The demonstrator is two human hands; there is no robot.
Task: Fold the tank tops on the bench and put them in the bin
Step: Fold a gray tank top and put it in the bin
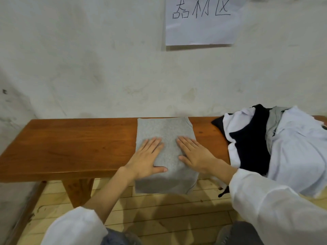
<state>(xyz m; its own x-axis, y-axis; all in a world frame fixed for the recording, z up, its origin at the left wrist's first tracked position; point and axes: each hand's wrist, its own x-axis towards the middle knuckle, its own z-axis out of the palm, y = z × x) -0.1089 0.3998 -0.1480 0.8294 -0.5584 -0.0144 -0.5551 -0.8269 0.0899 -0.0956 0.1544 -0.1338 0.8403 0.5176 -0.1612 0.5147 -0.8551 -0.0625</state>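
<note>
Both hands, left (147,156) and right (195,155), press flat, fingers straight, on the grey tank top (165,131).

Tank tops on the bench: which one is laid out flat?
The grey top in the middle of the bench, pressed flat under the left hand and right hand. The rest sit crumpled in the pile at the right end.
</note>
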